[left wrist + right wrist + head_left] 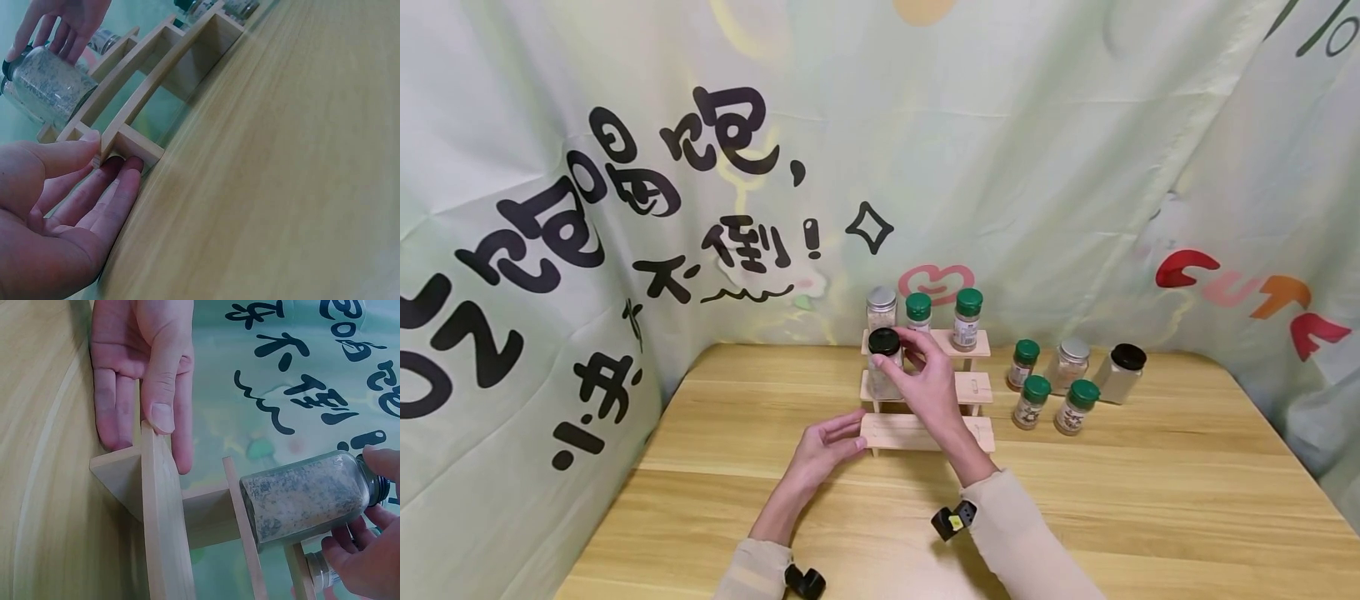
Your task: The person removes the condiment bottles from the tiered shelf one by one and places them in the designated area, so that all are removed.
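Observation:
A three-step wooden spice rack (898,432) stands on the table. My right hand (932,387) grips a clear glass jar (303,500) of pale, speckled contents round its black lid, thumb on one side and fingers on the other. The jar is upright, its base right at the left end of the middle step. At the lowest step's left end, my left hand (69,212) holds the board, thumb at its top edge and fingers at the underside. On the top step are a silver-lidded jar (882,307) and two green-capped bottles, one (967,319) at the right end.
Right of the rack stand several more jars: green-capped bottles (1077,407), a silver-lidded jar (1070,367) and a black-lidded jar (1122,373). A printed cloth (1037,167) hangs behind the wooden table (737,400) and along its left side.

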### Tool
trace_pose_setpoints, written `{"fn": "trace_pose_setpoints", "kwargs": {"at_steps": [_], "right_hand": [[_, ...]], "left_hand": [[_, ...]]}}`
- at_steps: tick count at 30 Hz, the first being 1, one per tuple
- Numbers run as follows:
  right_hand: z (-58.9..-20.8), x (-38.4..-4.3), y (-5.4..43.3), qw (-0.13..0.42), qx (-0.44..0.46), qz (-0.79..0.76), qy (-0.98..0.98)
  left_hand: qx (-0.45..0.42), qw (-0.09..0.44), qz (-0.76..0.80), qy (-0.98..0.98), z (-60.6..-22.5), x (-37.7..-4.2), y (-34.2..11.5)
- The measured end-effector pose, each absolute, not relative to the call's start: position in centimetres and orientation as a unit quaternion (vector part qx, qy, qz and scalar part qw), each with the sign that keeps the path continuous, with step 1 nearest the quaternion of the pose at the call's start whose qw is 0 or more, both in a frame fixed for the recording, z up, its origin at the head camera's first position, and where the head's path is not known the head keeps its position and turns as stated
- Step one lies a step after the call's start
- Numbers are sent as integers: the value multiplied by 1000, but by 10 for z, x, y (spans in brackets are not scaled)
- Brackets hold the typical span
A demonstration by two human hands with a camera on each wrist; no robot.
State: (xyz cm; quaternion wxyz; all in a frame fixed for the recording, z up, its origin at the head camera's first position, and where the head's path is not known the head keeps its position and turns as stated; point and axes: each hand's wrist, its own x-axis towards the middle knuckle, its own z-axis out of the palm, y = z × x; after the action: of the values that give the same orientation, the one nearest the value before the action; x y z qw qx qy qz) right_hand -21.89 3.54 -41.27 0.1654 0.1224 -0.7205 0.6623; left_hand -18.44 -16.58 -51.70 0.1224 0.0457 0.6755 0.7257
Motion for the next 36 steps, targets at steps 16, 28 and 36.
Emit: {"fn": "trace_pose_setpoints", "kwargs": {"at_steps": [16, 28, 36], "right_hand": [[-415, -217, 41, 171, 154, 650, -724], [-410, -205, 55, 132, 156, 669, -715], [-406, -200, 68, 153, 175, 649, -724]], "left_hand": [[48, 122, 723, 679, -517, -184, -166], [55, 122, 725, 676, -516, -185, -166], [53, 123, 730, 670, -516, -185, -166]]}}
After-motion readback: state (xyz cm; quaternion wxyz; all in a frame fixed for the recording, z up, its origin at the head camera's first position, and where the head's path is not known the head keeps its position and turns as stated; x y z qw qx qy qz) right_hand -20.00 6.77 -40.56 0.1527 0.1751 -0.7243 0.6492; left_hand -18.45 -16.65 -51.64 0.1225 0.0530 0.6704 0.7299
